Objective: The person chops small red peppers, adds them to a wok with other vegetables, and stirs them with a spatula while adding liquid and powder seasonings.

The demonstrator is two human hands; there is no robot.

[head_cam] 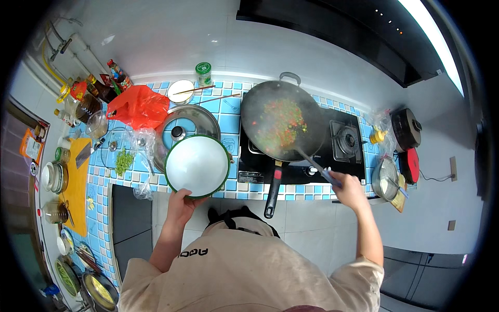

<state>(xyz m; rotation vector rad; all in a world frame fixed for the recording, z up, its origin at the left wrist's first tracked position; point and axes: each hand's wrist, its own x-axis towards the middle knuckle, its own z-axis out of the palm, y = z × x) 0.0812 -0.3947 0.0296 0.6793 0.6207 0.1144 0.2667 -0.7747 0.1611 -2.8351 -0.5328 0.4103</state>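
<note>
My left hand (pixel 184 206) grips the near rim of a white bowl with a green edge (pixel 197 166), which bears no food and partly covers a glass pan lid (pixel 178 133). In my right hand (pixel 349 190) is the blue-grey handle of a long cooking utensil (pixel 319 168); its head lies in a dark wok (pixel 249 117), hidden among the food. Steam rises from chopped red and green vegetables (pixel 287 117) in the wok. The wok sits on the left burner of a black gas stove (pixel 296 177), its black handle (pixel 274 191) pointing towards me.
Left of the lid are a red plastic bag (pixel 140 107), chopped greens (pixel 124 161) and a cleaver (pixel 83 156) on a yellow cutting board (pixel 74 195). Chopsticks (pixel 218 98) lie behind the lid. A metal bowl (pixel 385 180) stands right of the stove, and a range hood (pixel 331 31) hangs above.
</note>
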